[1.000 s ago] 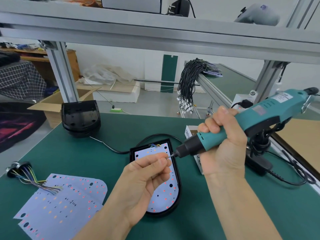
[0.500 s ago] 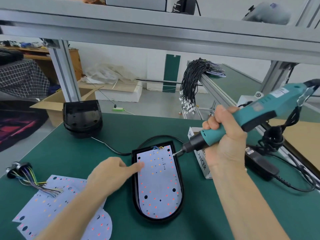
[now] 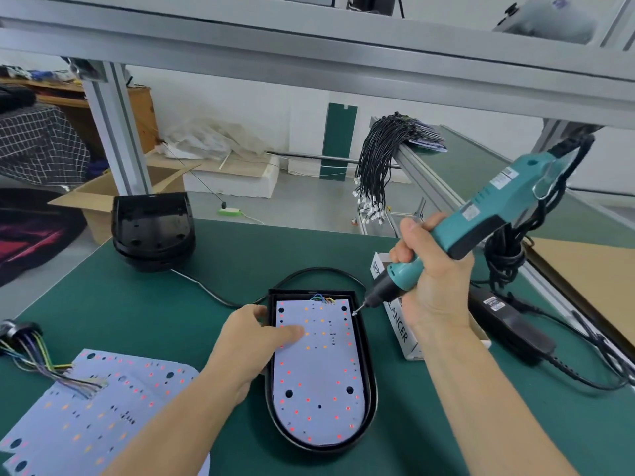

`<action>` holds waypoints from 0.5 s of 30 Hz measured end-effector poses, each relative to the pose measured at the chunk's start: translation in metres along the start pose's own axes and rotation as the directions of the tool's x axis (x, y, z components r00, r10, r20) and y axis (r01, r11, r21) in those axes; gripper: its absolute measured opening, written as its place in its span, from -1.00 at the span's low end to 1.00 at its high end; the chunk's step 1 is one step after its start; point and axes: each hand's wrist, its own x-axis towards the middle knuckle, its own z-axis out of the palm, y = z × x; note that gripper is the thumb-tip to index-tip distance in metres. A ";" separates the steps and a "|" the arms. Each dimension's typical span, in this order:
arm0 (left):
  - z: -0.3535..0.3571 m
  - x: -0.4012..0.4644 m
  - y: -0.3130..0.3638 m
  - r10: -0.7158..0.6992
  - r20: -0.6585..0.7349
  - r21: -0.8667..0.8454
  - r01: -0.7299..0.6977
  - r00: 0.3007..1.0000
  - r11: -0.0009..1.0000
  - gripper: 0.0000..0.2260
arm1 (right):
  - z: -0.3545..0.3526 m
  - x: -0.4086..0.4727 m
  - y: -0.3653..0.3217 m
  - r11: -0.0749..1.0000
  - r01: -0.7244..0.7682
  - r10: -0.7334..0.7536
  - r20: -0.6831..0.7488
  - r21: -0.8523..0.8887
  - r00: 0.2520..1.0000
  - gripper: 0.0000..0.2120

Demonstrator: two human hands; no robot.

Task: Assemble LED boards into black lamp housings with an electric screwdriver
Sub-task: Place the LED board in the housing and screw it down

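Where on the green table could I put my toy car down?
Bare mat lies between the black stack, the wires and the left hand. More lies near the front right corner. It is crowded around the housing, the box and the adapter.

cardboard box (image 3: 103, 201), checked cloth (image 3: 37, 142)
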 end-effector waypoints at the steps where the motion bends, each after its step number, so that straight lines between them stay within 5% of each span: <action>1: 0.000 0.000 0.000 0.000 0.017 0.001 0.000 1.000 1.000 -0.81 | 0.000 0.000 0.001 1.000 -0.003 0.003 0.001 -0.005 1.000 -0.73; 15: 0.002 0.003 -0.004 0.025 0.049 -0.030 -0.024 0.998 0.999 -0.91 | -0.002 0.001 0.021 0.996 -0.073 0.075 0.033 -0.055 0.997 -0.72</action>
